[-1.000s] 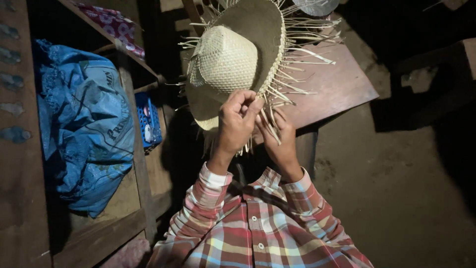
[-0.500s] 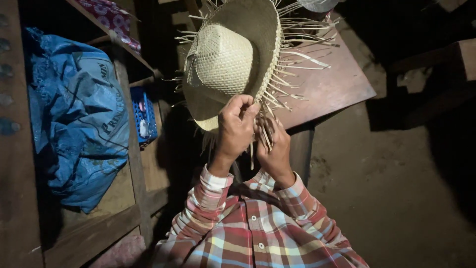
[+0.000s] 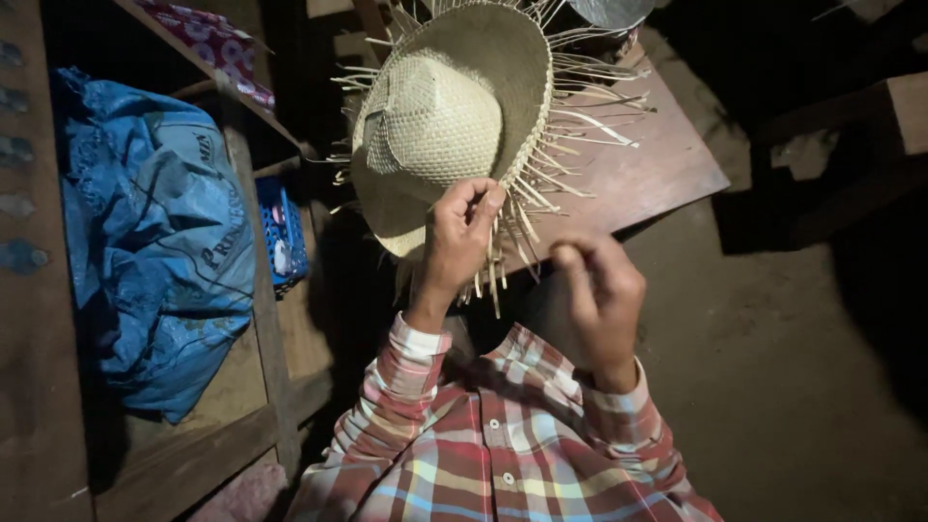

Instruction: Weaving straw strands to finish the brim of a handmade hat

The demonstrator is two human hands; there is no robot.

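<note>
A pale woven straw hat [image 3: 440, 116] with loose strand ends sticking out all round its brim lies tilted against a brown wooden table [image 3: 638, 169]. My left hand [image 3: 459, 237] pinches the near edge of the brim between thumb and fingers. My right hand [image 3: 599, 295] hangs a short way off the brim to the right, fingers curled in; whether a thin strand runs between them is too small to tell. Both arms wear plaid sleeves in red, white and blue.
A crumpled blue plastic sack [image 3: 155, 242] lies on a wooden shelf frame [image 3: 266, 319] at the left, with a small blue crate [image 3: 285, 237] behind it. A patterned cloth [image 3: 217, 43] sits on the upper shelf. Dark earthen floor [image 3: 793, 387] spreads to the right.
My right hand has pulled away from the hat's brim, down and to the right. My left hand stays on the brim edge. The view has shifted slightly.
</note>
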